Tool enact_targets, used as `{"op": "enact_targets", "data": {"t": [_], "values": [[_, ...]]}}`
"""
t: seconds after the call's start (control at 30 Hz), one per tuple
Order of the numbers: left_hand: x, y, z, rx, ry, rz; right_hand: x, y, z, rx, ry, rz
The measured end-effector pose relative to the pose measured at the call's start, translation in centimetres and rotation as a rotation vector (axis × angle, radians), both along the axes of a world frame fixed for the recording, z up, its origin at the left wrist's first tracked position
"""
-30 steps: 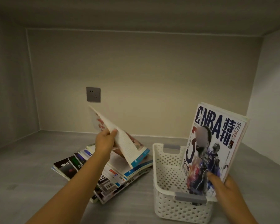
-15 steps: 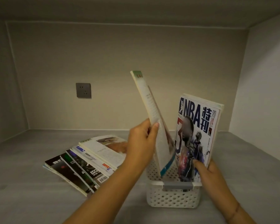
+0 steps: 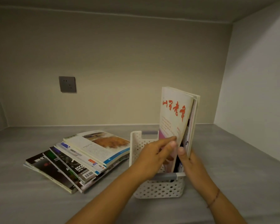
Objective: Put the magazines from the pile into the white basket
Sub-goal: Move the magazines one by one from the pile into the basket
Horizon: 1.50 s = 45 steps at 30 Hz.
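A white perforated basket (image 3: 158,189) with grey handles stands on the grey shelf. Two magazines stand upright in it: a cream one with red lettering (image 3: 173,117) in front, and the NBA magazine (image 3: 194,120) behind it, mostly hidden. My left hand (image 3: 153,157) presses its straight fingers against the cream cover. My right hand (image 3: 189,165) grips the right edge of the standing magazines, thumb in front. The pile of magazines (image 3: 81,159) lies fanned out to the basket's left.
A grey wall socket (image 3: 67,84) is on the back wall. The shelf is boxed in by a back wall, a right side wall (image 3: 257,94) and a ceiling above. Grey shelf surface stretches left of the pile and right of the basket.
My left hand carried the cream magazine from the pile over to the basket and stood it against the NBA magazine. My right hand stayed at the NBA magazine, now also holding the cream one.
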State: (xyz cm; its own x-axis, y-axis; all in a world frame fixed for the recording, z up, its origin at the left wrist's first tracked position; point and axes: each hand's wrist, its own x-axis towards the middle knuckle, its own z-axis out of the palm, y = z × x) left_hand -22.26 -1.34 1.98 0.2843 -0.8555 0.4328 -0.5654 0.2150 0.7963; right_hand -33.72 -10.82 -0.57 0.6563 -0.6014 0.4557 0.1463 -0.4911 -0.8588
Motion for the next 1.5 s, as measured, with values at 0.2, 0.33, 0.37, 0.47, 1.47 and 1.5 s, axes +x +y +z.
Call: {"op": "enact_targets", "data": {"t": [0.2,0.33,0.37,0.47,1.47,1.5], "values": [[1.1,-0.4,0.5,0.199,0.299,-0.161,-0.2,0.1,0.4,-0.05,0.01,0.055],[3.4,-2.1,1.2,0.215,0.478,-0.151,-0.1,-0.4,-0.1,-0.069,0.019,0.013],[4.4,-3.0,1.4,0.207,0.53,-0.116,-0.1,-0.4,-0.2,-0.061,0.026,0.002],[6.8,-5.9,2.2,0.219,0.597,-0.008,0.1,-0.5,-0.3,-0.02,0.047,-0.008],[1.7,-8.1,10.6,-0.371,-0.181,0.017,0.2,-1.3,-1.2,0.092,0.071,-0.065],[1.3,-7.7,10.7,-0.374,-0.2,-0.022,0.2,-1.2,-1.1,0.093,0.069,-0.062]]}}
